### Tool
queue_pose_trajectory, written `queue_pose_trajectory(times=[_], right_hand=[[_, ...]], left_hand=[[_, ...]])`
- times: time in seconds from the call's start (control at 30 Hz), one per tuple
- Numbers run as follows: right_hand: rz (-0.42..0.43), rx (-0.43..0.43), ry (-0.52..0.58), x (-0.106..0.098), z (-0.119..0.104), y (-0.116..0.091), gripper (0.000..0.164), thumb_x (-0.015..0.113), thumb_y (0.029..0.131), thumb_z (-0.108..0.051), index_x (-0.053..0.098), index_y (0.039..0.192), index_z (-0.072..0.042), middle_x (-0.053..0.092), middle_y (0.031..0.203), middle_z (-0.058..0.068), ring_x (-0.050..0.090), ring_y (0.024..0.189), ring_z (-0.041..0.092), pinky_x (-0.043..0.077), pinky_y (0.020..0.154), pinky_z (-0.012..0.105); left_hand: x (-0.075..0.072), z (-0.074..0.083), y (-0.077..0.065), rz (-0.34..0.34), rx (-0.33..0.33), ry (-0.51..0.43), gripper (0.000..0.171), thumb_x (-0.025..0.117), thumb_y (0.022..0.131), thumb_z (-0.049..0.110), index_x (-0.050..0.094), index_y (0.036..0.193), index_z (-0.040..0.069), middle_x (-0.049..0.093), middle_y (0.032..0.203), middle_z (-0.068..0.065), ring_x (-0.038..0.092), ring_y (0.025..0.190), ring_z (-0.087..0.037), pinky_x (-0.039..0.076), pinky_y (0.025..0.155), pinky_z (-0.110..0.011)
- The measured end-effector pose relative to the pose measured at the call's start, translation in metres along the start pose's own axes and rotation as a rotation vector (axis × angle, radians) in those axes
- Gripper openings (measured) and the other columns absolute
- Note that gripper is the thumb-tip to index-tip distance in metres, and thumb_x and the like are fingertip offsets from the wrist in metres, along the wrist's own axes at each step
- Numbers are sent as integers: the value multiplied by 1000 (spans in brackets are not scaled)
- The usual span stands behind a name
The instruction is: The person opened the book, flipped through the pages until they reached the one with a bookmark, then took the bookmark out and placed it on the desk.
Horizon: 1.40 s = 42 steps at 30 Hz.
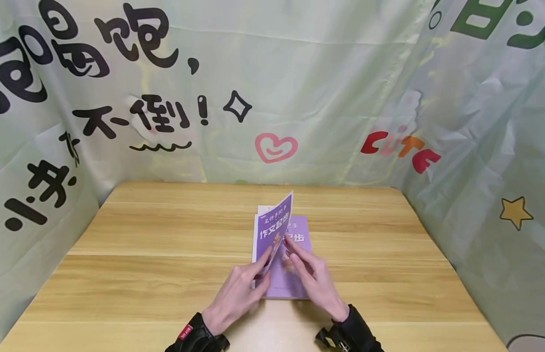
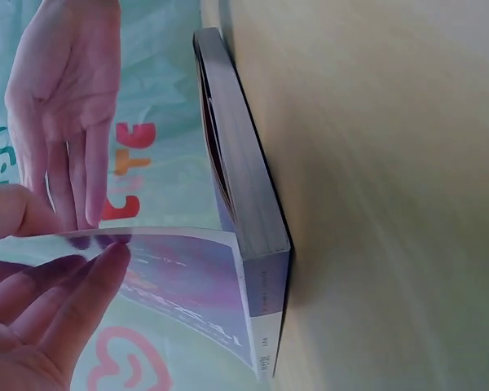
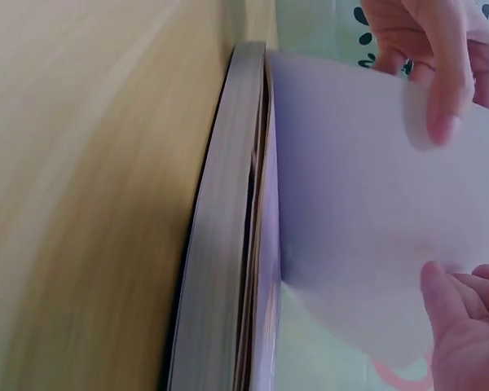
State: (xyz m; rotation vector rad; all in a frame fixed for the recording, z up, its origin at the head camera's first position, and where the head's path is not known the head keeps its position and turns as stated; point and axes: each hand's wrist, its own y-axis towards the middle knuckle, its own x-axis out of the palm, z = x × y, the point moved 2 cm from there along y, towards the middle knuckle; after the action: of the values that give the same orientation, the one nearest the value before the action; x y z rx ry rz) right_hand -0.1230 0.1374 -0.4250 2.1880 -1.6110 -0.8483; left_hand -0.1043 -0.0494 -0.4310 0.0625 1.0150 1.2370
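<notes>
A thick purple book [image 1: 290, 283] lies on the table, its spine to the left. One purple printed sheet, like a cover [image 1: 272, 232], stands raised from it, and a similar purple cover shows underneath. My left hand [image 1: 239, 288] pinches the raised cover near its lower edge; in the right wrist view the left thumb [image 3: 447, 114] presses its pale inner face. My right hand [image 1: 314, 276] is at the cover's right side, fingers fairly straight, fingertips at or very near the inner face. In the left wrist view the right hand [image 2: 65, 106] hangs beyond the sheet, its fingertips partly hidden.
The wooden table [image 1: 166, 254] extends around the book on all sides. A printed cloth [image 1: 320, 98] with lettering, a heart and a star hangs behind and along both sides. A pale edge [image 1: 265, 209] shows behind the raised cover.
</notes>
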Motion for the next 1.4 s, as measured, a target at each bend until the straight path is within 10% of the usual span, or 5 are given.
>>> queue_pose_trajectory(times=[0.3,0.5,0.8,1.4], right_hand=[[-124,-19,-49,18,-4,7,44,38,98,11,35,142,11,37,145,28,49,122,36,41,101,49],[-192,38,-128,29,1,11,43,40,102,-3,37,145,3,35,150,15,36,134,25,34,107,50],[-312,63,-221,40,3,13,46,38,105,-16,34,147,1,24,156,12,22,141,23,24,113,52],[-466,57,-499,54,7,17,53,42,102,-32,41,144,2,27,153,20,33,135,28,37,108,48]], left_hand=[[-11,5,5,186,113,51,75,67,75,-11,35,142,-11,58,123,-30,69,69,-21,59,59,-17],[-25,9,11,217,110,68,73,63,80,-9,30,145,-9,46,139,-28,56,113,-36,55,86,-39],[-45,8,17,277,161,266,52,65,75,-9,58,127,-4,59,130,-18,53,119,-34,51,93,-50],[-60,-6,14,114,51,640,52,72,71,-5,64,122,3,64,123,-16,58,113,-31,19,115,-54]])
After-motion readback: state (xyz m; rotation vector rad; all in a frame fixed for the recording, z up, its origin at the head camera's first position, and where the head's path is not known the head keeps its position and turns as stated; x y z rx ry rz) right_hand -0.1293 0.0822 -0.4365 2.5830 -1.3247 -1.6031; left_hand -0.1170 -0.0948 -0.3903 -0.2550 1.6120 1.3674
